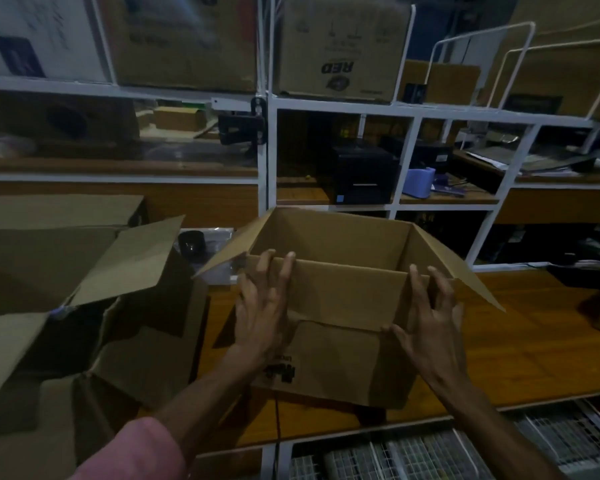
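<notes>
Here the box [340, 296] stands open on the table [520, 344], just right of a bigger, crumpled carton [136, 258]. The left hand [262, 317] lies flat on the near flap, fingers straight and spread, tips at the fold. The right hand [430, 327] is at the flap's right end, fingers bent, thumb touching its lower corner. Whether it grips, I cannot tell. Shelves [267, 161] stand behind.

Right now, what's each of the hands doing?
Left hand: open, fingers flat on the near flap of the cardboard box.
Right hand: open, fingers spread at its right corner.
</notes>
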Available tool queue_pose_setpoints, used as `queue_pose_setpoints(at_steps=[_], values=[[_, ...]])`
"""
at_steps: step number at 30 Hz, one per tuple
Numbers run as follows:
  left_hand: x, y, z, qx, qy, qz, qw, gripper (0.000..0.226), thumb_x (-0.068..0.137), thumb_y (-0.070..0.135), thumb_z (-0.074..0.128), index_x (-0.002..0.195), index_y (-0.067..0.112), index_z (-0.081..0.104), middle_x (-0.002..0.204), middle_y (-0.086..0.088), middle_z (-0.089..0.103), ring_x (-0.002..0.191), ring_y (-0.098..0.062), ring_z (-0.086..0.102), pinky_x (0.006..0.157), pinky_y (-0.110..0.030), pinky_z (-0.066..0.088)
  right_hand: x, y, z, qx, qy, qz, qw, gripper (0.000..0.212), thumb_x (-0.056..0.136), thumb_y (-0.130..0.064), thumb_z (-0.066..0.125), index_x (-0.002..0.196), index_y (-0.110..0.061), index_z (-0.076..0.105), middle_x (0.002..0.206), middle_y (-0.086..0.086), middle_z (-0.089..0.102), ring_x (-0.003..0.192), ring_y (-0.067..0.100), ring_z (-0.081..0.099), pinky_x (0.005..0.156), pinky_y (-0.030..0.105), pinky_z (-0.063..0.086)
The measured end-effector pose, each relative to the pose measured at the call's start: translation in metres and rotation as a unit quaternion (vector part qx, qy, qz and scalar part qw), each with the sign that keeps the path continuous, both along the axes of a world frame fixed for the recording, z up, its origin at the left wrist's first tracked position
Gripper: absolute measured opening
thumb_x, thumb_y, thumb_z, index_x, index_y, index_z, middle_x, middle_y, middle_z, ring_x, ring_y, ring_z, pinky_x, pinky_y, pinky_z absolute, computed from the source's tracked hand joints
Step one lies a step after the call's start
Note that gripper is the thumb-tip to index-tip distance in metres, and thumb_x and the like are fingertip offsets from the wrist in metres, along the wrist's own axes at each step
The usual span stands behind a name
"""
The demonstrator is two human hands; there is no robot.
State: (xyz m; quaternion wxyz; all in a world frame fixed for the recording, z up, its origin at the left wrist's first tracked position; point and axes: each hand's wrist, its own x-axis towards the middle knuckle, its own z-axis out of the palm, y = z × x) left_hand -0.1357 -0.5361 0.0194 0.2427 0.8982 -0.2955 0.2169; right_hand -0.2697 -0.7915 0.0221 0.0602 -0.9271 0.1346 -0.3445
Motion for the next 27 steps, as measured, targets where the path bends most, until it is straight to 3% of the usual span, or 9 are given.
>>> queue_pose_setpoints(at_steps=[5, 9, 15, 21, 27], values=[[-0.002, 0.005, 0.075, -0.020, -0.084, 0.002, 0.996, 0.119, 0.071, 0.044, 0.083, 0.157, 0.040, 0.000, 0.162, -0.009, -0.003, 0.135, -0.057, 0.021, 0.079, -0.070, 0.053, -0.006, 0.003, 0.066, -0.034, -0.074, 0.004, 0.997, 0.123, 0.064, -0.033, 0.094, 0.160, -0.028, 0.016, 0.161, 0.015, 0.014, 0.137, 0.049, 0.034, 0.101, 0.063, 0.041], [-0.008, 0.023, 0.136, -0.036, -0.157, 0.002, 0.987, 0.109, 0.074, 0.038, 0.077, 0.158, 0.036, 0.008, 0.162, -0.013, 0.003, 0.134, -0.055, 0.023, 0.075, -0.065, 0.056, -0.012, 0.016, 0.124, -0.041, -0.133, 0.007, 0.990, 0.122, 0.066, -0.035, 0.094, 0.158, -0.033, 0.016, 0.162, 0.009, 0.012, 0.135, 0.052, 0.031, 0.093, 0.068, 0.046], [-0.029, 0.077, 0.215, -0.043, -0.229, 0.022, 0.972, 0.123, 0.066, 0.031, 0.090, 0.158, 0.036, 0.009, 0.161, -0.006, 0.001, 0.134, -0.054, 0.025, 0.073, -0.065, 0.056, -0.012, 0.058, 0.191, -0.057, -0.194, 0.037, 0.979, 0.119, 0.066, -0.040, 0.093, 0.158, -0.030, 0.019, 0.162, 0.014, 0.015, 0.134, 0.049, 0.032, 0.093, 0.061, 0.050], [-0.042, 0.153, 0.253, -0.033, -0.245, 0.090, 0.965, 0.123, 0.066, 0.036, 0.091, 0.158, 0.034, 0.010, 0.160, -0.007, 0.003, 0.128, -0.053, 0.031, 0.066, -0.061, 0.058, 0.004, 0.119, 0.229, -0.059, -0.226, 0.093, 0.968, 0.116, 0.068, -0.041, 0.091, 0.158, -0.029, 0.019, 0.160, 0.016, 0.016, 0.137, 0.046, 0.029, 0.096, 0.057, 0.045], [-0.041, 0.249, 0.267, -0.033, -0.261, 0.127, 0.956, 0.125, 0.063, 0.034, 0.093, 0.157, 0.034, 0.010, 0.158, -0.006, 0.003, 0.132, -0.052, 0.027, 0.070, -0.064, 0.057, 0.024, 0.207, 0.251, -0.069, -0.225, 0.125, 0.964, 0.115, 0.069, -0.042, 0.090, 0.157, -0.036, 0.016, 0.158, 0.011, 0.015, 0.134, 0.045, 0.031, 0.085, 0.057, 0.051]])
